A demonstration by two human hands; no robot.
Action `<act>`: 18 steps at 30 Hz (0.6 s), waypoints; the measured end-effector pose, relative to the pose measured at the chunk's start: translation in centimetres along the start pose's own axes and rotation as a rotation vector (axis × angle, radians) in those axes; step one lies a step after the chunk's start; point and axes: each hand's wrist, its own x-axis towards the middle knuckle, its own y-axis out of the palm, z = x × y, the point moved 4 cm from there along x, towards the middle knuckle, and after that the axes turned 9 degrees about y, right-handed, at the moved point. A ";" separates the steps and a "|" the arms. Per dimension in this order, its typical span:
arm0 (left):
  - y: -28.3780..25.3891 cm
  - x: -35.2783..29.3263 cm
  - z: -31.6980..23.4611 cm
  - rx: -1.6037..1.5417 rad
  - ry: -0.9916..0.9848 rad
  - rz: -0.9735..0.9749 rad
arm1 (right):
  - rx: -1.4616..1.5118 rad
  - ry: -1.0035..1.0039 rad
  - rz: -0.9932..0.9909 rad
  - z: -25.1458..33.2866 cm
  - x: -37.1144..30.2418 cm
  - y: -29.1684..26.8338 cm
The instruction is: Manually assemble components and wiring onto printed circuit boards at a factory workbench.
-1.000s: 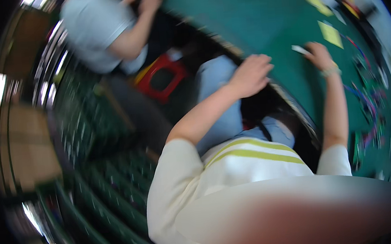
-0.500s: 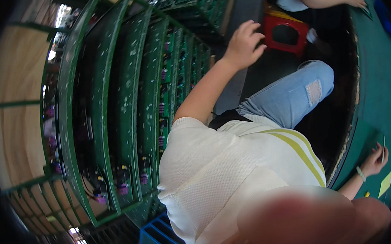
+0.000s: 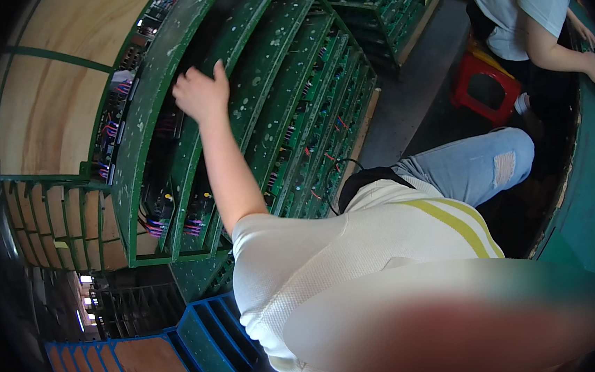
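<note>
My left hand reaches out to the green shelf rack on the left. Its fingers are spread and nothing shows in them. It is in front of a dark gap between two speckled green shelves; whether it touches a shelf edge I cannot tell. Circuit boards with purple and red wires stand in the lower slots of this rack, below my hand. More green circuit boards fill the slots to the right of my forearm. My right hand is out of sight, with a blurred patch covering the lower right.
A green workbench runs along the right. A co-worker stands or sits at its far end, hands on the bench, near a red stool. Another loaded rack stands at the back. Blue-framed shelving is at the lower left.
My left hand has swung left from the open space near the stool to the green rack. The view has shifted, and my right hand, which was over the bench, no longer shows.
</note>
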 end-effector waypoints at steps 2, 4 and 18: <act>-0.1 0.6 3.2 0.050 -0.183 0.322 | 0.003 0.024 0.007 -0.6 0.0 -0.1; 2.0 0.9 8.5 0.147 -0.233 0.488 | -0.005 0.047 0.018 0.4 -0.3 0.1; 7.5 2.2 12.9 0.232 -0.091 0.403 | 0.013 0.176 0.107 -1.3 -0.3 0.4</act>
